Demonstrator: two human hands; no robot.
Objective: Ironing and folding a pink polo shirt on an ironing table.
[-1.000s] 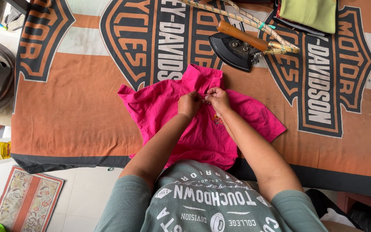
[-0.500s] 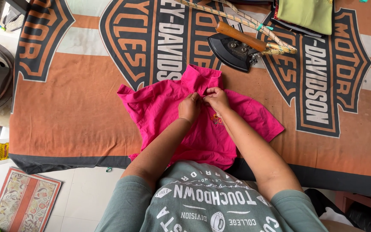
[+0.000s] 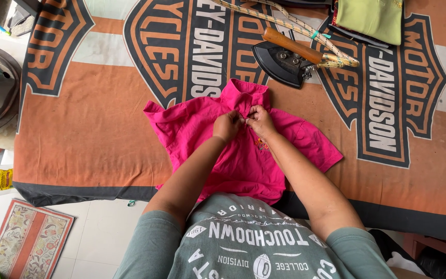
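shirt [image 3: 243, 155] lies collar away, both hands [image 3: 244, 123] pinching its placket.

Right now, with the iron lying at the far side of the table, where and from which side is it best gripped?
Probably by the brown wooden handle of the iron, from above. The handle runs lengthwise over the dark pointed body and lies exposed on top, while the braided cord crosses close beside it. Both hands, left hand and right hand, are at the pink shirt.

Black iron [image 3: 281, 64], green cloth [image 3: 371, 18], patterned rug [image 3: 27, 243].
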